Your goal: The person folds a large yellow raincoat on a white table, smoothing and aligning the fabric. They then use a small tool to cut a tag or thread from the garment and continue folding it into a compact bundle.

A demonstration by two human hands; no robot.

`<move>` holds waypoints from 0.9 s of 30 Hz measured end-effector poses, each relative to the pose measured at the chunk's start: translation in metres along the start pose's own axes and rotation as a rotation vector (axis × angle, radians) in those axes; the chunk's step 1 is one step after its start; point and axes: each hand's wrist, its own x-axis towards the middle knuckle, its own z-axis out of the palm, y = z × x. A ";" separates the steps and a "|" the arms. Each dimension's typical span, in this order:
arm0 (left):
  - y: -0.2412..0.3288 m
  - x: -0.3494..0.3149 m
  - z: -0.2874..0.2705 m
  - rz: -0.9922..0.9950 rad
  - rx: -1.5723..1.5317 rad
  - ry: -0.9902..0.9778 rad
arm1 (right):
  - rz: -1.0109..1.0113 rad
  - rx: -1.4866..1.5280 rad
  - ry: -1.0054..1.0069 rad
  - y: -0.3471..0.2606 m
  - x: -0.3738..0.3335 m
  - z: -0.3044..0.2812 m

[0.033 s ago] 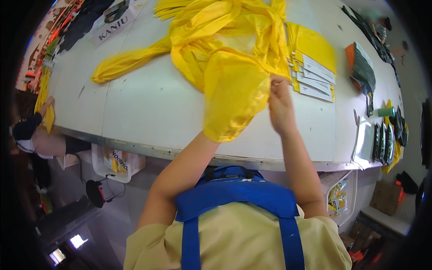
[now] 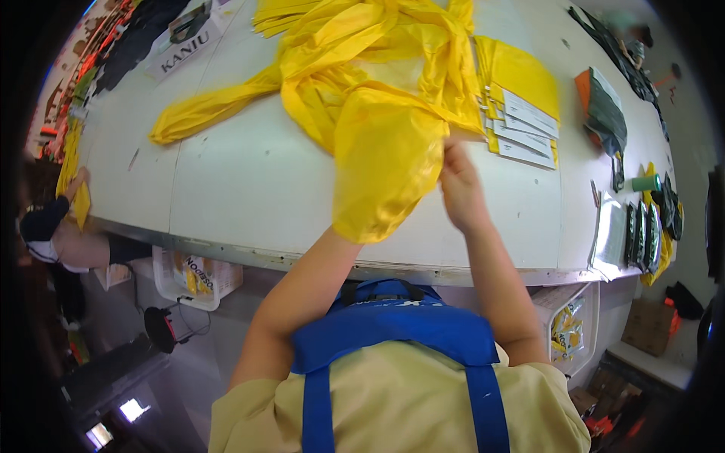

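Observation:
A shiny yellow garment [image 2: 377, 162], thin and crumpled, lies across the far middle of the white table, with a long narrow part stretching to the left. My left forearm [image 2: 310, 272] runs up into its near end, a loose pouch-like part that covers my left hand entirely. The fingers inside cannot be made out. At the right edge of that part, my right hand [image 2: 462, 185] is closed, its fingertips pinching the yellow material. Just beyond it to the right sits a pile of flat yellow pieces [image 2: 529, 75] with white paper slips [image 2: 525, 132] on them.
Far right on the table [image 2: 242, 189] are a dark green and orange pouch [image 2: 604, 113], a green roll [image 2: 646, 183] and several dark packets [image 2: 642, 238]. White baskets [image 2: 215, 298] hang below the front edge. At the far left, another person's hand [image 2: 79, 181] touches yellow material.
My right hand has shifted slightly left and toward me along the edge of the yellow garment. The covered left hand stays nearly in place.

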 end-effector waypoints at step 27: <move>-0.029 -0.149 -0.123 -0.835 1.232 -0.394 | -0.016 -1.120 0.264 0.096 0.005 -0.216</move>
